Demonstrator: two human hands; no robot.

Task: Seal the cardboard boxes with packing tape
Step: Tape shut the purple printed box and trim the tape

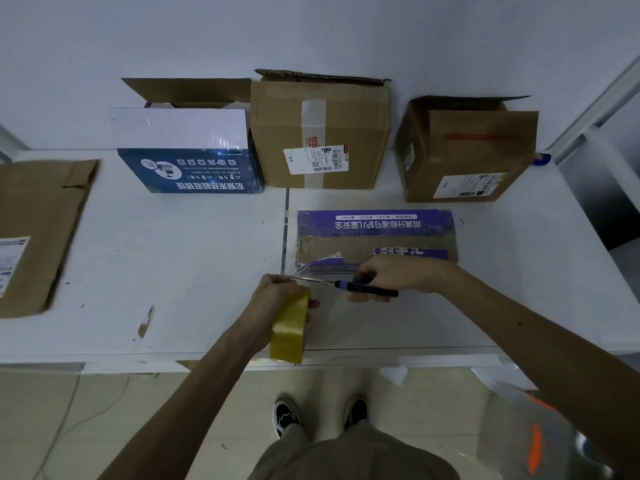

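Left hand (pixel 277 292) wrapped round the yellow tape roll (pixel 289 327) at the counter's (pixel 173 254) near edge. Right hand (pixel 391 275) grips the dark-handled scissors (pixel 346 284), blades pointing at the left hand. Just beyond lies the flattened purple box (pixel 377 233). Three open boxes stand along the wall: blue box (pixel 188 168), taped brown box (pixel 318 133), right-hand brown box (pixel 467 150).

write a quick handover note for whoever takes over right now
Left hand grips the tape roll at the table's front edge.
Right hand holds the scissors, blades at the clear strip running from roll to the flat purple box.
Done: strip appears stuck on the purple box.
Left: cut it, press it down, then tape the blue box, middle brown box and right brown box at the back, flaps up.
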